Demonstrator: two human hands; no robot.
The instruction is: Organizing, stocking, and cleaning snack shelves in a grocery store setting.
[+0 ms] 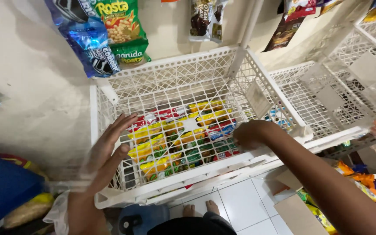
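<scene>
— Where are the hands?
— Left hand (109,146), fingers spread flat, steadies the white lattice basket (170,82) at nine o'clock; right hand (251,134) curls, seemingly gripping its three-o'clock rim. Snack packets (177,141) show beneath.

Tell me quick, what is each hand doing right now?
Left hand: open, fingers spread on the white basket.
Right hand: curled closed at the basket's front edge; anything inside cannot be told.

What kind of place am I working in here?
Probably a small snack shop: white lattice rack baskets, hanging snack packets on the wall, more packets under the basket both hands touch.
</scene>
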